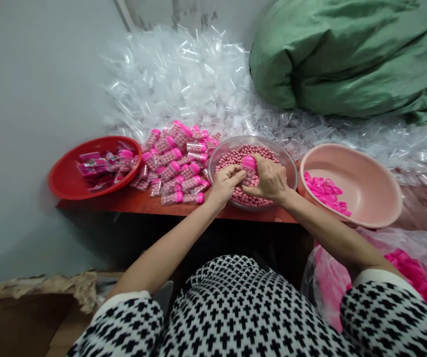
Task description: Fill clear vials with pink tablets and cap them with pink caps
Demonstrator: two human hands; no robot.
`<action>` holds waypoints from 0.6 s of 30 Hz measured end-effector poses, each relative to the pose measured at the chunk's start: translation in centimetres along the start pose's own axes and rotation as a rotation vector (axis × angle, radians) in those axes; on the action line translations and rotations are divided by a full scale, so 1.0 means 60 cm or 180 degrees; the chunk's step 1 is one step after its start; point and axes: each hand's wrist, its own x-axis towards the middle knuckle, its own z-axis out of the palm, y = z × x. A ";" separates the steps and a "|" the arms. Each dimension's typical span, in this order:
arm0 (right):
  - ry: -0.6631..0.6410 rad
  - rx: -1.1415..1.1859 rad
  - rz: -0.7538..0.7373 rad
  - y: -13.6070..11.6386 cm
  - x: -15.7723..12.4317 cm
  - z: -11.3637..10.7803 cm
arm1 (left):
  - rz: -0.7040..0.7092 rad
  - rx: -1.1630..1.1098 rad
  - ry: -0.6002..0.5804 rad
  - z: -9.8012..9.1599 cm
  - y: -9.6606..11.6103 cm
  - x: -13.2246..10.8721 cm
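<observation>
Over the steel bowl (292,173) of pink beads (233,157), I hold a small clear bottle (249,169) upright, with a bright pink cap on top and beads inside. The fingers and thumb of my left hand (222,187) pinch its left side. My right hand (272,179) is closed about its right side, with the forefinger by the cap and the thumb lower down. Just left of the bowl lies a heap of filled, pink-capped bottles (170,171). To the right stands a peach basin (371,191) with loose pink caps (327,193) in it.
A red basin (62,176) with small packets is at the left of the red-brown table (139,202). Behind lies a large pile of clear empty bottles (183,79). A green sack (339,59) rests at the back right. Below right is a plastic bag (330,282) with pink pieces.
</observation>
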 end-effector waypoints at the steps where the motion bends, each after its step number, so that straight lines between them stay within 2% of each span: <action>1: -0.0009 -0.0011 -0.0010 -0.008 -0.002 -0.007 | -0.0032 -0.0023 0.0032 0.001 0.001 -0.008; 5: -0.0153 0.0102 -0.0263 -0.026 0.003 -0.037 | 0.0001 0.0035 0.0174 0.009 0.007 -0.026; 9: -0.0383 0.0346 -0.0436 -0.009 0.027 -0.039 | 0.0012 -0.0035 0.0223 0.008 0.008 -0.011; 13: -0.0444 0.0317 -0.0426 0.018 0.065 -0.005 | 0.0038 -0.0022 0.0182 -0.015 0.005 0.034; 16: -0.0378 0.0351 -0.0331 0.034 0.102 0.037 | 0.0167 0.0302 0.0220 -0.044 0.013 0.078; 18: -0.0295 0.0415 -0.0306 0.043 0.129 0.066 | 0.0093 0.0484 0.0245 -0.064 0.021 0.108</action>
